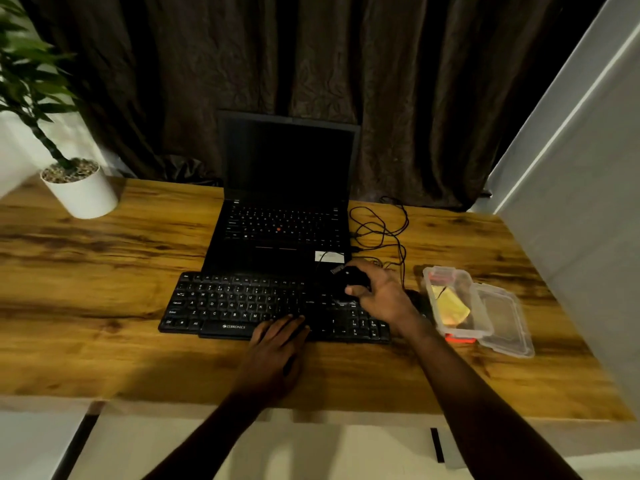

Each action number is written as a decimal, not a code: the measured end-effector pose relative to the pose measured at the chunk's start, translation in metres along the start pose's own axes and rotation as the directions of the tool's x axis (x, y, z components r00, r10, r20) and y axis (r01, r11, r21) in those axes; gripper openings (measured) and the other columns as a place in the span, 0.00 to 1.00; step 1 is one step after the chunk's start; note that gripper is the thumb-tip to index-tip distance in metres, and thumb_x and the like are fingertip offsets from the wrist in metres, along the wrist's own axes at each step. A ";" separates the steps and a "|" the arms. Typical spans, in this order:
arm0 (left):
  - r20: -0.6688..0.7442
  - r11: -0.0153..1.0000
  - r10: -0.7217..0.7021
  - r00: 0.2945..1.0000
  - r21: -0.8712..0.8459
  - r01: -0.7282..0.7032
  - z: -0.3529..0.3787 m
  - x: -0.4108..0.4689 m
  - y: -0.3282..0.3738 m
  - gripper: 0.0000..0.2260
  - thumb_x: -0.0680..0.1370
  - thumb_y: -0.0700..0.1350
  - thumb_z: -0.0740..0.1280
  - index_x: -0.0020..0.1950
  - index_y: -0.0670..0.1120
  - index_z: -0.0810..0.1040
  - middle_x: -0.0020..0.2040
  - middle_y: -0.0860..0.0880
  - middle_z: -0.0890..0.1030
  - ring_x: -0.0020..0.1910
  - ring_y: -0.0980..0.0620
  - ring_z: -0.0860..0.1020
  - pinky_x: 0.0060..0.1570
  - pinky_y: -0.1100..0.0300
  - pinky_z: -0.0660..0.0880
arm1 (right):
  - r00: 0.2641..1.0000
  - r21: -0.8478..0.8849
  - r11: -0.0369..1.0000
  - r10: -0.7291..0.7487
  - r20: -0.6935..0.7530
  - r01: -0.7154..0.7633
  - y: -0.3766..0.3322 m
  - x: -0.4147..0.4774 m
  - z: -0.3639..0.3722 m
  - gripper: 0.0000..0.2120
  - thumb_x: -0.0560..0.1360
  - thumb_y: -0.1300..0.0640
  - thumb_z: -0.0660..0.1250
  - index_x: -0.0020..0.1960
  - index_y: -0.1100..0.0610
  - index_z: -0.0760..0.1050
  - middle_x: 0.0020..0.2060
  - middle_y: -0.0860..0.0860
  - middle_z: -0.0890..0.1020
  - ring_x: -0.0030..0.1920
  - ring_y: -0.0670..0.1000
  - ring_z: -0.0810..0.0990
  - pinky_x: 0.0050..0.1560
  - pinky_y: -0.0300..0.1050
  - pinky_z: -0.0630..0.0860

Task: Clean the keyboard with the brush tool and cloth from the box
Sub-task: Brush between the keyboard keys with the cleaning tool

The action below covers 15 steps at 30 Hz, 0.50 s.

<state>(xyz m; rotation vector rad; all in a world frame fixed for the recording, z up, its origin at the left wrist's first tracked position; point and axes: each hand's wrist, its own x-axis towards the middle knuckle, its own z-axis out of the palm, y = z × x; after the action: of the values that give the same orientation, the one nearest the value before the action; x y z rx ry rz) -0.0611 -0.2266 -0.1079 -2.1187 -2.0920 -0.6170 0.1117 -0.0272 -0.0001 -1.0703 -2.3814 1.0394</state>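
Observation:
The black keyboard [235, 303] lies on the wooden desk in front of a laptop. My left hand [277, 344] rests flat on its front edge by the space bar, fingers on the keys, holding nothing. My right hand [381, 296] hovers over the keyboard's right end, closed around a black rounded object that looks like the brush tool [353, 277]; its shape is hard to make out in the dim light. The clear plastic box [457, 303] stands to the right with a yellow cloth [450, 306] inside.
The open black laptop [287, 220] sits behind the keyboard, with tangled black cables [381, 226] to its right. The box's lid [502, 320] lies beside the box. A white potted plant [81, 188] stands at the back left. A grey wall panel [588, 202] borders the desk's right side.

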 end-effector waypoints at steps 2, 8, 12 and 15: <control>0.008 1.000 0.000 1.000 -0.010 0.000 -0.001 0.001 0.000 0.22 0.78 0.51 0.61 0.70 0.47 0.76 0.71 0.48 0.74 0.71 0.47 0.71 0.70 0.47 0.62 | 1.000 0.017 1.000 0.017 -0.004 -0.017 -0.001 0.001 -0.007 0.21 0.76 0.59 0.71 0.65 0.44 0.73 0.59 0.50 0.79 0.58 0.51 0.79 0.52 0.47 0.81; -0.007 0.997 -0.042 0.999 -0.072 0.042 -0.015 -0.003 -0.009 0.21 0.80 0.52 0.59 0.71 0.46 0.74 0.71 0.48 0.75 0.70 0.48 0.71 0.72 0.45 0.59 | 0.995 -0.196 0.976 0.091 -0.038 -0.097 0.008 0.002 -0.031 0.21 0.74 0.59 0.72 0.63 0.44 0.73 0.54 0.52 0.79 0.55 0.54 0.78 0.50 0.51 0.80; -0.045 0.984 -0.170 0.984 -0.056 0.168 -0.034 -0.012 -0.053 0.22 0.81 0.54 0.57 0.70 0.46 0.76 0.70 0.49 0.75 0.69 0.50 0.69 0.72 0.47 0.56 | 0.997 -0.174 0.982 0.072 0.010 -0.069 -0.013 0.012 -0.007 0.20 0.75 0.60 0.71 0.63 0.46 0.73 0.54 0.51 0.79 0.53 0.52 0.78 0.42 0.45 0.80; -0.061 0.978 -0.208 0.976 -0.047 0.206 -0.048 -0.021 -0.096 0.26 0.83 0.60 0.51 0.67 0.45 0.78 0.67 0.47 0.78 0.68 0.49 0.71 0.70 0.48 0.57 | 0.998 -0.082 0.994 0.067 0.009 -0.066 -0.035 0.020 0.020 0.20 0.75 0.61 0.71 0.64 0.49 0.73 0.54 0.48 0.77 0.54 0.49 0.77 0.42 0.38 0.76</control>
<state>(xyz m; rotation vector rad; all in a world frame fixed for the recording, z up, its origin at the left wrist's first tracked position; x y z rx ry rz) -0.1646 -0.2585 -0.0918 -1.8857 -2.3003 -0.7460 0.0699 -0.0382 0.0123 -1.1830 -2.4316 0.9797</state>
